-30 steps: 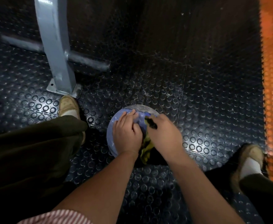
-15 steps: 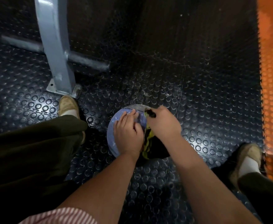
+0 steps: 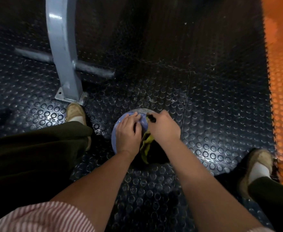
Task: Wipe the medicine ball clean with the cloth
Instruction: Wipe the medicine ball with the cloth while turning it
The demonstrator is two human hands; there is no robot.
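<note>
Mid-wipe: the medicine ball [image 3: 143,122] rests mid-mat [image 3: 204,114]. The left hand [image 3: 128,133] lies flat on it, steadying; the right hand [image 3: 164,128] clutches the cloth [image 3: 146,144] against its side. The next move probably calls for turning the ball to unwiped areas.

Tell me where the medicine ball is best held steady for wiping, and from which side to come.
Its upper left curve, from above, palm and fingers laid flat as the left hand does. The medicine ball is round, without a handle, and sits on the studded floor, so pressing down likely pins it. That leaves its right side to the right hand gripping the cloth.
</note>
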